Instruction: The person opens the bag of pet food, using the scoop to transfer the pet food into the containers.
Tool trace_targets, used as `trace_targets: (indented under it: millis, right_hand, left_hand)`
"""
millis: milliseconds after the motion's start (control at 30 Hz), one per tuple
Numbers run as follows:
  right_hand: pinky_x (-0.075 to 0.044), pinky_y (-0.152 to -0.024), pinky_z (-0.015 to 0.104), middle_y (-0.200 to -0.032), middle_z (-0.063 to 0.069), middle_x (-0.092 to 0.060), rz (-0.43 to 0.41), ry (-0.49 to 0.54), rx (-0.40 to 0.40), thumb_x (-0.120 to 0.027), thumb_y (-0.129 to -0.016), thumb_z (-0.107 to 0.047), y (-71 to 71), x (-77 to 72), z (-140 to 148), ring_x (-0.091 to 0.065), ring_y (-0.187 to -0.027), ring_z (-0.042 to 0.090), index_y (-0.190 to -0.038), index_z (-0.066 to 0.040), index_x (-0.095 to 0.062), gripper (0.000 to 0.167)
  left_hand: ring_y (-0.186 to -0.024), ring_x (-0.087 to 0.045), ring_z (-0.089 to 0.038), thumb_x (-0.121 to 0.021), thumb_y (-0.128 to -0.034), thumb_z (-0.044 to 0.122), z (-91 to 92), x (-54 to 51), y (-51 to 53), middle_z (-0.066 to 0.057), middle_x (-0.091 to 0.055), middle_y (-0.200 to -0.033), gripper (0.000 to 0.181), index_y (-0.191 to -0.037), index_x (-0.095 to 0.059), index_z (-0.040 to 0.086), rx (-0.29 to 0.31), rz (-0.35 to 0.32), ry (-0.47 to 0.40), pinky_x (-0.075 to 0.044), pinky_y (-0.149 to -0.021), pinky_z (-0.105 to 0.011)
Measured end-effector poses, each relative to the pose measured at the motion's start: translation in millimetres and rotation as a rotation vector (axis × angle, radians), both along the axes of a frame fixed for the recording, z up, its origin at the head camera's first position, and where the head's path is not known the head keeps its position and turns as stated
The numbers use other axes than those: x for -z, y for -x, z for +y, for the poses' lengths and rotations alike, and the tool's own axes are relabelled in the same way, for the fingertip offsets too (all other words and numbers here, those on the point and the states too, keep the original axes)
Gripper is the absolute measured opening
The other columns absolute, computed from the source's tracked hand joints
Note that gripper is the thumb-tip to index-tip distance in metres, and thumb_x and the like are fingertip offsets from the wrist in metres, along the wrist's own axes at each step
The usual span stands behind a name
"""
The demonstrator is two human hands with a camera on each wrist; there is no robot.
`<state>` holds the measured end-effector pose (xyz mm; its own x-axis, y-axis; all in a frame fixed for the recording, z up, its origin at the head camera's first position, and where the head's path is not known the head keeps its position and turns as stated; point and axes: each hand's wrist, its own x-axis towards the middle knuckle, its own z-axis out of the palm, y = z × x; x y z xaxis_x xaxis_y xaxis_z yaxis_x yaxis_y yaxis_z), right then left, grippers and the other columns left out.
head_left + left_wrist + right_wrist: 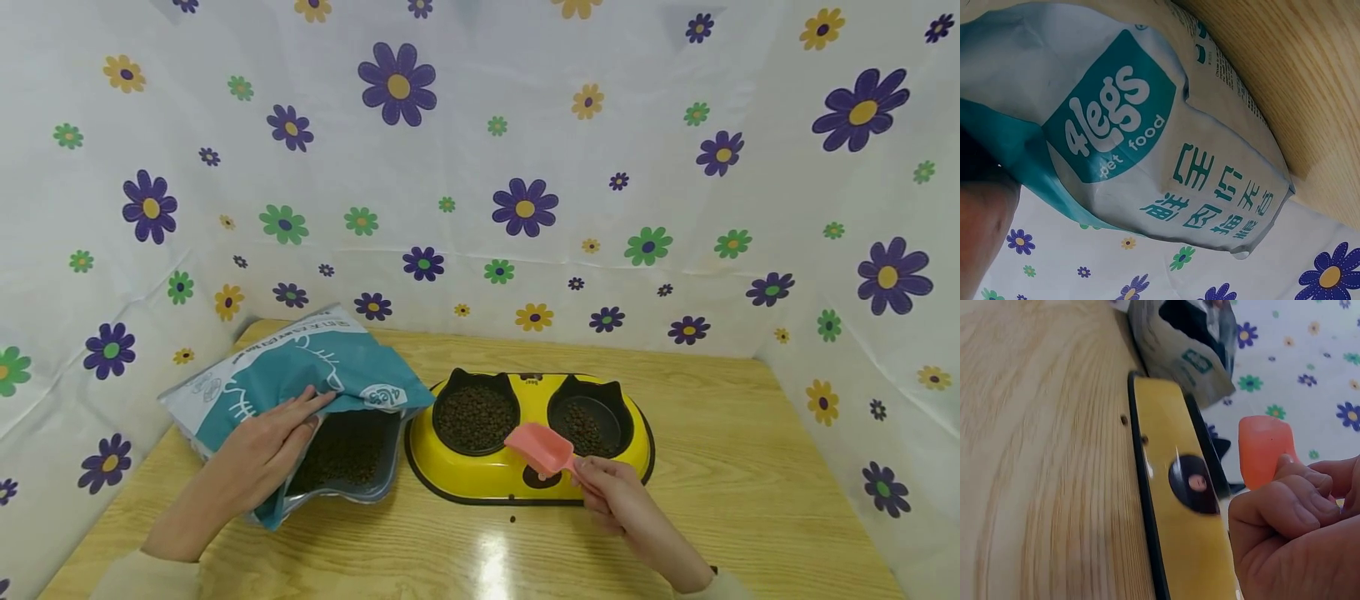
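Nearest, at the bottom edge, are two pale sleeves (150,579), one on each forearm. The right hand (622,512) has its grip closed on the handle of a pink scoop (542,450), fingers curled and the thumb along the top. The scoop's blade points up and to the left, in front of the gap between two black bowls. On the wood-grained worktop (750,467) below lies one dark pellet (512,519) — a second pellet (512,497) sits just beyond it at the feeder's black base edge.

To the left, the left hand (258,446) rests on the upper edge of a teal and white bag (330,367), fingers laid out across it; whether that grip also pinches the edge from beneath, I cannot tell. The bag lies on the worktop with its mouth gaping toward the person, brown kibble (345,454) inside. The left wrist view shows a teal patch (1113,112) lettered "4legs pet food" on its side.

Beside the bag stands the yellow feeder (465,479), a dark round mark on its front. Its left bowl (459,379) is well filled with pellets; its right bowl (609,417) has a smaller heap, gathered to one side — both rims rise into cat-ear points. Behind everything hangs a white cloth (465,142) printed with purple, green and yellow flowers.
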<state>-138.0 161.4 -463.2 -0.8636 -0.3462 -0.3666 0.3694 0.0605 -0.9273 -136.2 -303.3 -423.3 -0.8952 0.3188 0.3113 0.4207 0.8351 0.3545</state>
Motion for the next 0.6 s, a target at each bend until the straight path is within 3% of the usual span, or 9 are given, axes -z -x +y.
trace_targets:
  millis: [333,600]
  right_hand:
    - [-0.021,-0.043,0.02,-0.057,-0.007,-0.033,0.033,0.048,-0.169,-0.051,-0.108,-0.031,-7.3,-6.3,-55,-0.021,-0.045,0.009,-0.099,0.0,-0.06,0.033]
    - [-0.019,-0.042,0.021,-0.056,-0.007,-0.031,0.064,0.119,-0.25,-0.052,-0.108,-0.032,-7.7,-15.7,-94,-0.017,-0.043,0.009,-0.101,0.002,-0.059,0.035]
  left_hand:
    - [-0.136,-0.054,-0.046,-0.046,-0.1097,0.019,-1.8,-0.3,0.1,-0.024,-0.055,-0.148,0.041,-0.149,-0.056,0.013,0.003,0.008,0.005,-0.046,-0.104,-0.064]
    - [-0.139,-0.05,-0.047,-0.044,-0.1106,0.023,0.0,-1.9,0.5,-0.025,-0.052,-0.15,0.042,-0.15,-0.054,0.014,-0.009,-0.045,-0.003,-0.043,-0.107,-0.066]
